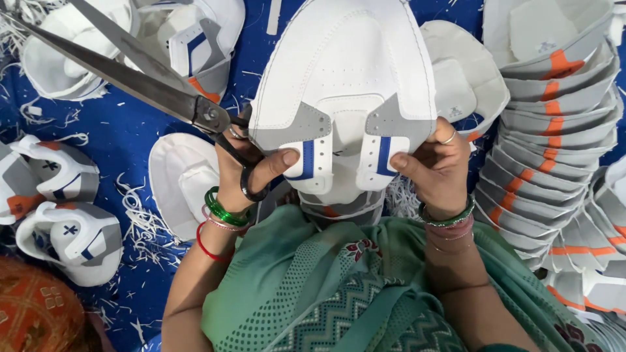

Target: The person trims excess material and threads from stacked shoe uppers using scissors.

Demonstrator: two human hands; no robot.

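white shoe upper point(345, 78) held up centre frame, above the lap. left hand point(244, 171) pinches its left eyelet tab, fingers also closed through the handles of scissors point(140, 75), blades apart and off the work. right hand point(438, 168) grips the right tab. step judged: checking edges between cuts; further trimming would need the blades brought to the edge. blue cloth point(124, 137) below, littered with white trimmings; stacked uppers point(554, 124) right

The floor is covered by a blue cloth point(124, 140), strewn with white thread scraps point(140, 221). White shoe uppers point(65, 238) are scattered at the left and top. A tall stack point(554, 130) with orange tabs is piled at the right. An orange patterned cloth point(36, 309) is seen at the lower left. Even light is cast.
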